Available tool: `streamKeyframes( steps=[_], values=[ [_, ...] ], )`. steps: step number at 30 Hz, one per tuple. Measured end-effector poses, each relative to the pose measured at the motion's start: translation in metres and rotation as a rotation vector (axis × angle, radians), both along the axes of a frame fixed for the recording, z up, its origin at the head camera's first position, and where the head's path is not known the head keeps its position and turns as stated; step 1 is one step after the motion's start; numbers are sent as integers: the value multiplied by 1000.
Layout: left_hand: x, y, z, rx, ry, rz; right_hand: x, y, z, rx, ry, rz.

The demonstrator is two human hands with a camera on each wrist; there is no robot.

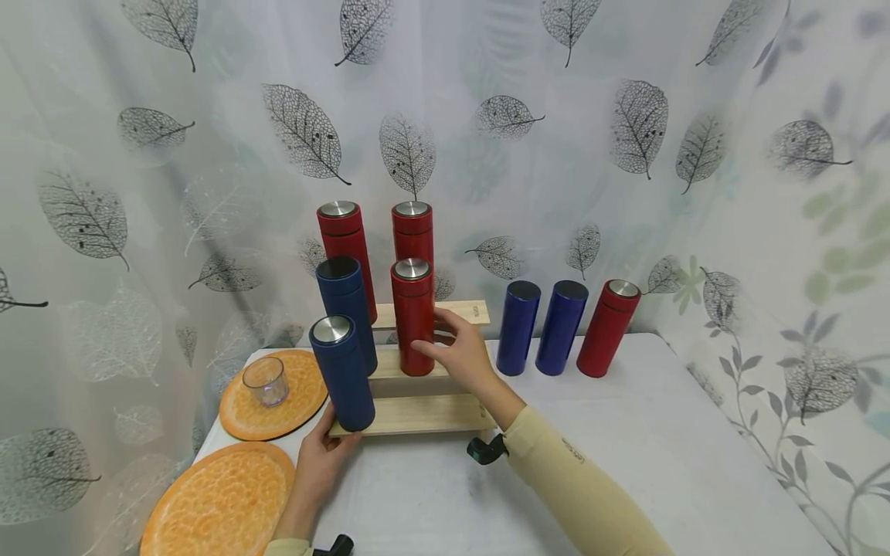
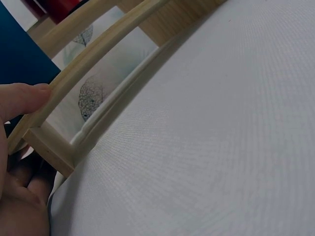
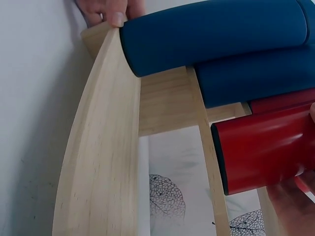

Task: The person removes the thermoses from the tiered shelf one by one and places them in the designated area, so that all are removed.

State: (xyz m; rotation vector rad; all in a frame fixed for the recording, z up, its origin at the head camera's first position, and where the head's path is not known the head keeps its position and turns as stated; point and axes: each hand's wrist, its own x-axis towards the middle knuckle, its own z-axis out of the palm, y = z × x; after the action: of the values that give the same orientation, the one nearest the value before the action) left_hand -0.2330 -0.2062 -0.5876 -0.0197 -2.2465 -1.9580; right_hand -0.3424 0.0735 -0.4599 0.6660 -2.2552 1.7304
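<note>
A stepped wooden rack (image 1: 424,415) stands on the table, carrying red and blue thermos flasks. My right hand (image 1: 462,352) holds a glossy red thermos (image 1: 415,324) on the middle step, thumb on its near side and fingers around its right. At the rack's left end, my left hand (image 1: 325,452) grips the bottom step; its thumb (image 2: 29,98) lies on the board's edge, the other fingers beneath. A blue thermos (image 1: 344,378) with a steel lid stands just above that hand. Behind it is a dark-topped blue thermos (image 1: 345,297). Two red flasks, one at left (image 1: 351,259), occupy the top step.
Right of the rack stand two blue flasks, one nearer (image 1: 518,328), and a red thermos (image 1: 609,328). Two round orange mats, the front one (image 1: 222,494), lie at left; a clear glass (image 1: 267,382) sits on the rear one. A leaf-patterned curtain (image 1: 501,177) hangs behind.
</note>
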Motion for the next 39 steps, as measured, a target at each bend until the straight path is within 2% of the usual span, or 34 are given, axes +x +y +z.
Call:
streamKeyframes(
  steps=[13,20,29,39],
  values=[
    [1,0,-1,-15,17,2,5,5,4,11,-7,-23],
    [1,0,-3,-32,54,22,8,12,9,-4,0,-25],
    [1,0,-2,-23,20,5,15,24,13,-4,6,-25],
    [0,0,-5,-24,34,23,18,36,18,-11,18,-53]
  ],
)
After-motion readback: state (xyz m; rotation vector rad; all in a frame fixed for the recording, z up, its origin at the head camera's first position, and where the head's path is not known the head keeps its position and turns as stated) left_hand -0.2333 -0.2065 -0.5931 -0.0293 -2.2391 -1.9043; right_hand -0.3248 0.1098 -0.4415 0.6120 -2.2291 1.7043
